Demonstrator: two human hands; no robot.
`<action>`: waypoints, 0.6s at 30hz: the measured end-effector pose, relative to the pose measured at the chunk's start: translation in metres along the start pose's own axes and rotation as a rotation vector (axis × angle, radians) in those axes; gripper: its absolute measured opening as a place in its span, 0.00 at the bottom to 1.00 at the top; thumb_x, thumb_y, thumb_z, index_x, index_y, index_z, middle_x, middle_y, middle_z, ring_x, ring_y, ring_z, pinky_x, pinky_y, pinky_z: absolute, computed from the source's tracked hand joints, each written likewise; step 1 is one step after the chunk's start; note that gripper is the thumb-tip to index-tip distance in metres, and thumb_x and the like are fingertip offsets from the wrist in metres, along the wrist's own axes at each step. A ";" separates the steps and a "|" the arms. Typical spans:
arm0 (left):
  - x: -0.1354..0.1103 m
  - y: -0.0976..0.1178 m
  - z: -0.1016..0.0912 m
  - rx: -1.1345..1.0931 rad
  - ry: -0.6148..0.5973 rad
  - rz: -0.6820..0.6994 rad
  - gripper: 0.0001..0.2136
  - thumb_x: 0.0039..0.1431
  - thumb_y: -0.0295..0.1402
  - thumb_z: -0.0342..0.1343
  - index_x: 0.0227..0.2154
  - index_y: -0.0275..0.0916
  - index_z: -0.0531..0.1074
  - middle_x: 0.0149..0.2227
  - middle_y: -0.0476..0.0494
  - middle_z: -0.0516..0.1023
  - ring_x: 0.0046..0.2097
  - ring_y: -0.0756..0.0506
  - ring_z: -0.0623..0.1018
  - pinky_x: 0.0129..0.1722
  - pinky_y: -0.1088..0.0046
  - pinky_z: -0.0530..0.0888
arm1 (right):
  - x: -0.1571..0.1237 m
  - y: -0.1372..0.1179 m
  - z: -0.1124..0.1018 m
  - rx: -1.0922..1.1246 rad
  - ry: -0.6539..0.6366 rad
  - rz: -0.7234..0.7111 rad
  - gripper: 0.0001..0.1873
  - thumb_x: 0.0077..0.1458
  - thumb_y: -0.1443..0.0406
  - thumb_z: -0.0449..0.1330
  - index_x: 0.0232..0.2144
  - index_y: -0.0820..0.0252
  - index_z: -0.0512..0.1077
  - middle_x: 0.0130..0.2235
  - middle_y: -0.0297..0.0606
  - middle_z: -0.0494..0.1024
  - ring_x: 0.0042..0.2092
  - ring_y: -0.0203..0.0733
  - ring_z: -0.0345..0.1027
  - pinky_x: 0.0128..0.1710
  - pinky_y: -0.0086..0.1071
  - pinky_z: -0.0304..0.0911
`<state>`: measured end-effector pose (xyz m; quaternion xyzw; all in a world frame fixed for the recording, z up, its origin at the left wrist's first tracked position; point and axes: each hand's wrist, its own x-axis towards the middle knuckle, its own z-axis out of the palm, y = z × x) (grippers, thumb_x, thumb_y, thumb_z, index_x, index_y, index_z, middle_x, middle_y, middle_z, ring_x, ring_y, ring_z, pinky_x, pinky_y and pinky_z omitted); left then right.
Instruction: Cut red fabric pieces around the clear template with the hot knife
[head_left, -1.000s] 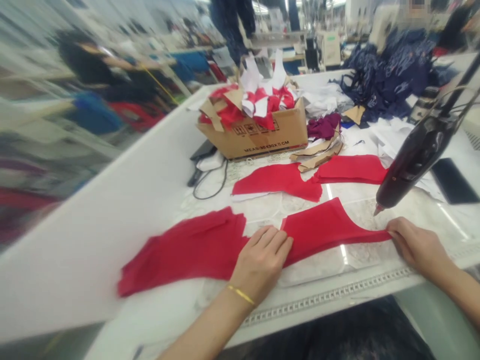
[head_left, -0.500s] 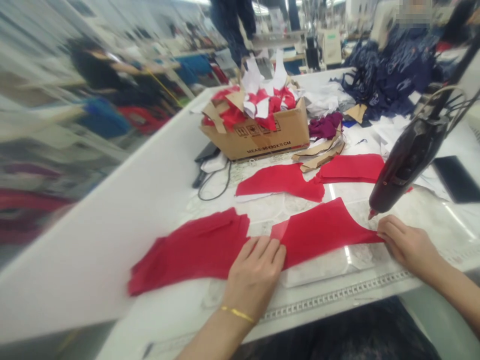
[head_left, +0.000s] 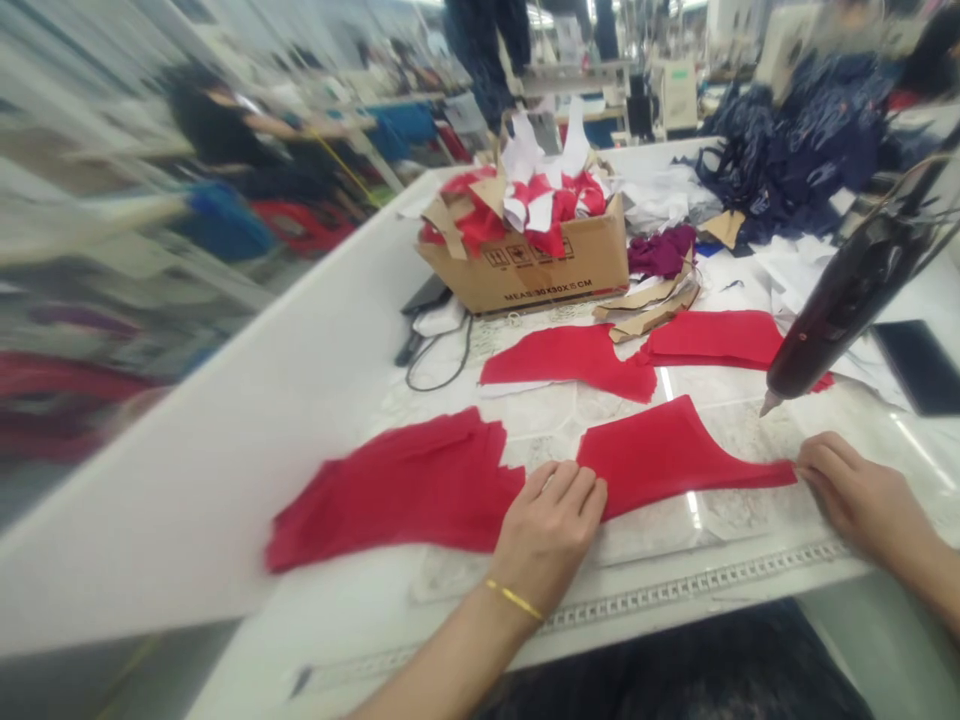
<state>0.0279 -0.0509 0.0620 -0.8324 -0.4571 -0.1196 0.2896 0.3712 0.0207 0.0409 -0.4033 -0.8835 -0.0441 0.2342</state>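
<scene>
Your left hand [head_left: 547, 535] lies flat on the tabletop [head_left: 360, 620], a gold bangle [head_left: 514, 600] at the wrist. Its fingers [head_left: 581, 490] are released and spread, tips resting on the lower corner of the curved red fabric panel [head_left: 667, 455], and the side of the hand sits against the wider red fabric panel [head_left: 390, 500]. Your right hand [head_left: 862, 495] is at the panel's tapered end, fingers [head_left: 821, 465] curved and touching it; you can't tell whether they pinch the cloth.

Both panels lie on a white lace-patterned sheet [head_left: 742, 510], a perforated strip [head_left: 697, 580] running along the near table edge. Just above your right hand, a black corded hand tool [head_left: 847, 305] hangs tilted, metal tip [head_left: 769, 405] pointing down, apart from the cloth.

Farther on: two more red fabric pieces [head_left: 566, 358], [head_left: 712, 338], tan card patterns [head_left: 649, 312], and black cable [head_left: 439, 370]. A cardboard box [head_left: 525, 285] holds red and white scraps [head_left: 540, 190]. Beyond it sit maroon cloth [head_left: 661, 252] and a heap of navy printed fabric [head_left: 795, 130]. A seated co-worker [head_left: 225, 130] is blurred at far left
</scene>
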 end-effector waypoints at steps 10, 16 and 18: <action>-0.005 -0.001 -0.001 0.009 -0.003 -0.010 0.14 0.63 0.17 0.46 0.36 0.33 0.77 0.33 0.38 0.77 0.37 0.41 0.75 0.42 0.62 0.76 | 0.001 -0.001 0.006 0.000 -0.047 0.014 0.12 0.69 0.66 0.46 0.37 0.56 0.69 0.37 0.38 0.78 0.26 0.36 0.71 0.19 0.28 0.56; -0.001 0.016 -0.003 -0.207 -0.041 -0.084 0.14 0.71 0.29 0.46 0.50 0.31 0.73 0.51 0.33 0.77 0.52 0.37 0.76 0.51 0.58 0.77 | 0.002 -0.001 -0.004 0.012 0.026 -0.046 0.10 0.70 0.67 0.49 0.39 0.58 0.70 0.39 0.38 0.79 0.31 0.35 0.75 0.22 0.26 0.62; 0.004 0.025 -0.004 -0.290 -0.081 -0.072 0.20 0.74 0.39 0.44 0.55 0.29 0.71 0.57 0.31 0.74 0.57 0.35 0.74 0.54 0.57 0.77 | 0.005 -0.001 -0.010 0.023 0.066 -0.052 0.08 0.69 0.68 0.51 0.41 0.58 0.70 0.40 0.38 0.79 0.35 0.35 0.77 0.26 0.23 0.65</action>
